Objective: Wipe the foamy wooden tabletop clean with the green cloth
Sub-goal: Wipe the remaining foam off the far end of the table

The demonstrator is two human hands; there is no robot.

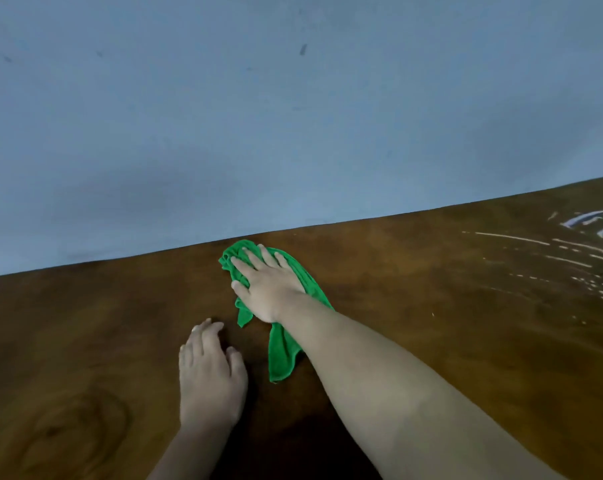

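Observation:
The green cloth (282,355) lies crumpled on the brown wooden tabletop (431,306), close to its far edge. My right hand (265,284) presses flat on the cloth with fingers spread and straight. A loose tail of cloth trails back beside my right forearm. My left hand (208,372) rests palm-down on the bare wood just left of that tail, fingers relaxed, holding nothing. White foam streaks (577,251) curve across the tabletop at the far right.
A plain blue-grey wall (258,116) rises directly behind the table's far edge. The wood to the left shows a dark grain ring (71,431) and no foam.

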